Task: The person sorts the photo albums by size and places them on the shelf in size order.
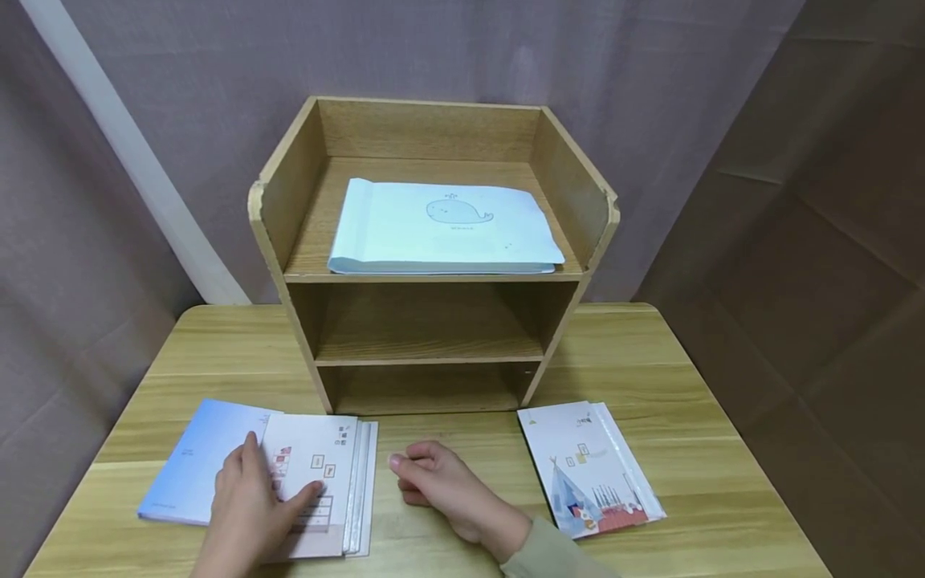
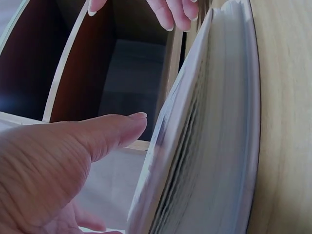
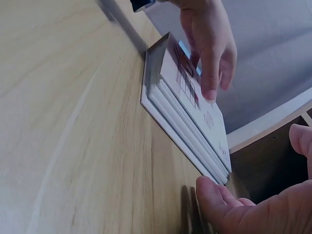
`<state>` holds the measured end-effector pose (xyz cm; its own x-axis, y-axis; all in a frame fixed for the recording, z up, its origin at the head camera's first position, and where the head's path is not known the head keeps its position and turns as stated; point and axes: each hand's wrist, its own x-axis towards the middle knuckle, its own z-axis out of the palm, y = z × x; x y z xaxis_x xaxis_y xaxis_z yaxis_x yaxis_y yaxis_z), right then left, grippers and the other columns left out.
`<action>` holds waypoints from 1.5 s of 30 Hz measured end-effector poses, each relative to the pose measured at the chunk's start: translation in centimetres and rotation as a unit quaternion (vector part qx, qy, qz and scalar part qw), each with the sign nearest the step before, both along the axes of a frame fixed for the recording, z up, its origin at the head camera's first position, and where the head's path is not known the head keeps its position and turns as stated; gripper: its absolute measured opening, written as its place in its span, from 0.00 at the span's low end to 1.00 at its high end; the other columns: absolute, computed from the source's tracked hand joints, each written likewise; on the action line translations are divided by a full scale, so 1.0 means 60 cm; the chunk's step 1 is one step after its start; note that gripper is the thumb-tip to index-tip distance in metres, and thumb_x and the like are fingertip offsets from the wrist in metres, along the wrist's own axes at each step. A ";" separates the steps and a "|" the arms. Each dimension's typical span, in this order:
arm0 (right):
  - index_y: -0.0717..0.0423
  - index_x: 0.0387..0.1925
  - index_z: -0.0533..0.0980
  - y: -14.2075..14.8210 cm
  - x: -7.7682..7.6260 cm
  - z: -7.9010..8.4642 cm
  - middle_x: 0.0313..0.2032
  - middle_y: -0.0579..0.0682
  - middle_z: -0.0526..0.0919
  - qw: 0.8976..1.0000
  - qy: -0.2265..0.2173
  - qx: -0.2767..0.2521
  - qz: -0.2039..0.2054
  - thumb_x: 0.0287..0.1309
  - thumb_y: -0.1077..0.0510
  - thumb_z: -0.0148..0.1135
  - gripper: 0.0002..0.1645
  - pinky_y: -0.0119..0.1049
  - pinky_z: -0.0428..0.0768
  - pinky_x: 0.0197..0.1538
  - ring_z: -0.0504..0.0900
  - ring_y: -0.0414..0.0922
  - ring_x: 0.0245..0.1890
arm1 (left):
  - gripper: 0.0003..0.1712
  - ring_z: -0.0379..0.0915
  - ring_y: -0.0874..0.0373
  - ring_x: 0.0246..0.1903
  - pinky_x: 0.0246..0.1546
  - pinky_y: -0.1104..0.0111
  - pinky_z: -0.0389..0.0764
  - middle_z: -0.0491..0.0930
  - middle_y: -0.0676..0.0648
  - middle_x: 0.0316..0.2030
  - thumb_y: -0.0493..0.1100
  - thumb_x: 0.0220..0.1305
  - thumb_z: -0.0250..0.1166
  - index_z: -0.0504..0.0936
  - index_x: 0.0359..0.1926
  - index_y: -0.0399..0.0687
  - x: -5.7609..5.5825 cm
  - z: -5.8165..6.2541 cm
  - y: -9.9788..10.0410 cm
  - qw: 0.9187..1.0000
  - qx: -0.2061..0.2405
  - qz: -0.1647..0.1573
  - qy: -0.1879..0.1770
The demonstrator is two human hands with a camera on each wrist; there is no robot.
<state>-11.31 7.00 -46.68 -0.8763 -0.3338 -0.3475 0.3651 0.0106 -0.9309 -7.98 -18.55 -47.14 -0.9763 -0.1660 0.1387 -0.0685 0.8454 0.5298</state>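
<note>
A thick white hardcover notebook [image 1: 340,474] with a drawn room scene lies at the front left, overlapping a blue notebook [image 1: 202,457]. My left hand [image 1: 249,502] is over its left part, thumb and fingers spread and holding nothing. In the left wrist view the thumb of my left hand [image 2: 63,161] stands beside the notebook's cover, the page block [image 2: 214,122] showing past it. Just right of the notebook, my right hand [image 1: 448,482] hovers with loosely curled fingers and nothing in them. The right wrist view shows the right hand's fingertips [image 3: 209,187] near the notebook's edge [image 3: 187,146].
Behind the notebooks stands a wooden shelf unit [image 1: 429,359] with two lower compartments. On its top tier lies a pale blue notebook with a whale drawing [image 1: 441,233]. Another notebook with a tent picture [image 1: 585,474] lies at the right of the wooden table [image 1: 694,449].
</note>
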 end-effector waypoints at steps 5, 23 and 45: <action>0.72 0.62 0.61 -0.004 -0.001 -0.005 0.47 0.59 0.77 1.000 -0.015 0.001 0.013 0.59 0.43 0.66 0.45 0.44 0.81 0.50 0.79 0.50 0.45 | 0.71 0.52 0.21 0.56 0.57 0.35 0.59 0.54 0.15 0.57 0.59 0.44 0.77 0.43 0.66 0.14 -0.001 -0.001 -0.001 0.999 0.010 -0.014 -0.033; 0.72 0.50 0.72 -0.030 0.002 -0.016 0.48 0.60 0.76 0.999 -0.040 -0.023 0.009 0.63 0.52 0.63 0.27 0.48 0.77 0.56 0.77 0.51 0.47 | 0.71 0.53 0.23 0.55 0.57 0.37 0.61 0.55 0.15 0.54 0.63 0.45 0.76 0.45 0.65 0.14 -0.010 0.004 -0.003 0.994 0.015 -0.020 -0.108; 0.72 0.47 0.74 -0.025 -0.001 -0.010 0.43 0.59 0.78 0.995 -0.086 -0.046 -0.014 0.61 0.51 0.65 0.26 0.44 0.78 0.55 0.78 0.48 0.44 | 0.66 0.55 0.26 0.61 0.62 0.38 0.57 0.53 0.16 0.60 0.58 0.52 0.73 0.43 0.68 0.17 -0.013 0.006 -0.006 0.988 0.061 -0.063 -0.129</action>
